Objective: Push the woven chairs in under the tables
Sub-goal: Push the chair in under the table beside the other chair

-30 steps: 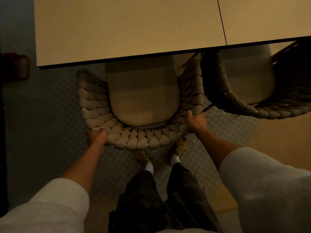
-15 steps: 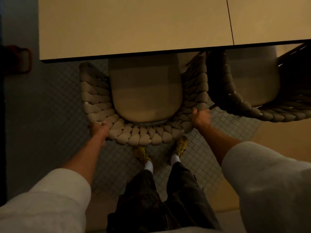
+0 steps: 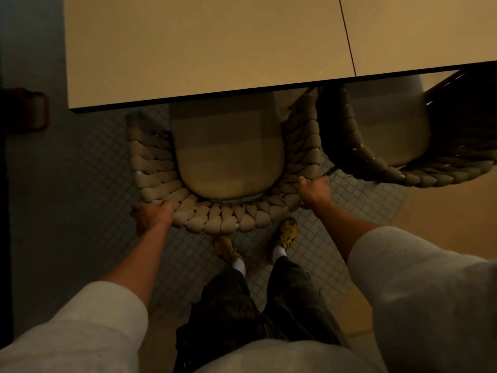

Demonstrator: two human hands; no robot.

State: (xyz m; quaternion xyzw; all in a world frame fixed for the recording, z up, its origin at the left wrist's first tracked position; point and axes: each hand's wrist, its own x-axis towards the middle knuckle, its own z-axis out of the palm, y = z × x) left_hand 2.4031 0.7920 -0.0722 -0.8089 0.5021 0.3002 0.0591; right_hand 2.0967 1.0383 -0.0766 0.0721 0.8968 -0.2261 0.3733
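Observation:
A beige woven chair with a cushioned seat stands right below me, its front part hidden under the light table. My left hand grips the back's left corner. My right hand holds the back's right corner, fingers curled over the weave. A second, darker woven chair sits to the right, partly under the adjoining table.
The floor under the chairs is small square tile, with smooth tan flooring at right. My yellow shoes stand just behind the chair. A dark reddish object lies at the left edge.
The beige chair has slid forward, further under the table, with both hands staying on its back. More of the seat is now covered by the tabletop.

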